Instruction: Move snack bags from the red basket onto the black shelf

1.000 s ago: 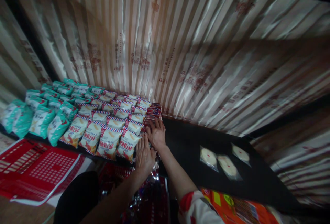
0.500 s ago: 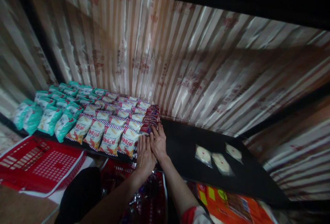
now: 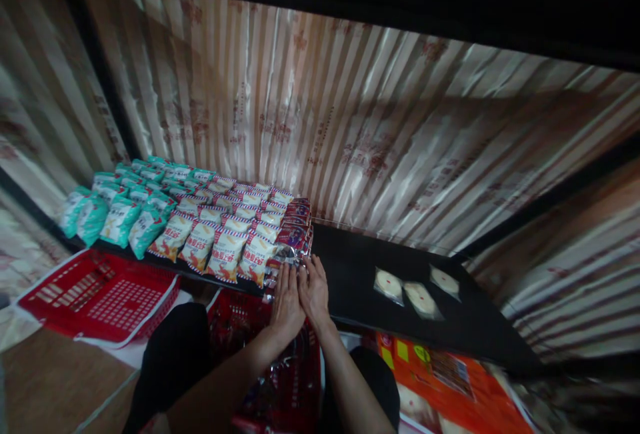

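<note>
My left hand lies with fingers stretched forward on the front of a column of dark red snack packets. Beside it, my right hand rests its fingertips at the right front corner of the same column. Both hands are flat, thumbs close together, and neither grips anything. Shiny clear wrapping shows just ahead of the fingertips; what lies under the palms is hidden. To the left, touching the column, stand rows of white and red snack bags.
Teal snack bags fill the shelf's left end. Flat round items in clear wrappers lie on the black shelf to the right. Below are a red basket, another red basket with dark packets, and an orange package.
My right hand has drawn back toward the shelf's front edge, level with the left. More of the front dark red packets shows now. The view has shifted slightly.
</note>
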Motion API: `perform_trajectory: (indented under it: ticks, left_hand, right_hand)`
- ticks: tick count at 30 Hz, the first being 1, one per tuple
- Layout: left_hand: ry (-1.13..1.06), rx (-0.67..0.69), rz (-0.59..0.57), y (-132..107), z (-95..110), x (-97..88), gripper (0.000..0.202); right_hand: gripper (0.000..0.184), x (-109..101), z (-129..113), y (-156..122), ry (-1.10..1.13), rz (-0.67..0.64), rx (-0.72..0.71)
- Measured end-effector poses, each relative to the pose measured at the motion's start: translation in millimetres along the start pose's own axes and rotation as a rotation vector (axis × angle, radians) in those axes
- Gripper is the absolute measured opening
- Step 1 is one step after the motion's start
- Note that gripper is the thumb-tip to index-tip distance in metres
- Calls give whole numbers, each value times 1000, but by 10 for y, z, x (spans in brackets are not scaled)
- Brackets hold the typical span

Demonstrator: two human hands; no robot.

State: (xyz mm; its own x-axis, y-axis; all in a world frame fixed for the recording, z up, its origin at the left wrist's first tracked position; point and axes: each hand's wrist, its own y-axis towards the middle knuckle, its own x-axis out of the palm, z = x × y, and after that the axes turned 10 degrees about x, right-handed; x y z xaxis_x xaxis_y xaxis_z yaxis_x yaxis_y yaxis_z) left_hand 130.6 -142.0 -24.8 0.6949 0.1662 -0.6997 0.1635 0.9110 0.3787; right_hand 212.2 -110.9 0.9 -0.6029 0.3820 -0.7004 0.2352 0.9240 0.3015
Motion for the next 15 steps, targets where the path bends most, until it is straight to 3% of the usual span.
perform_trajectory:
  ticks: [7, 15]
  left_hand:
    - [-6, 64, -42, -200, 114, -155, 50]
    - [-16, 188, -70, -736, 37, -140, 50]
  right_hand:
    - [47, -162, -75, -317, 157, 20, 37]
    - [41, -183, -45, -874, 247, -51, 112]
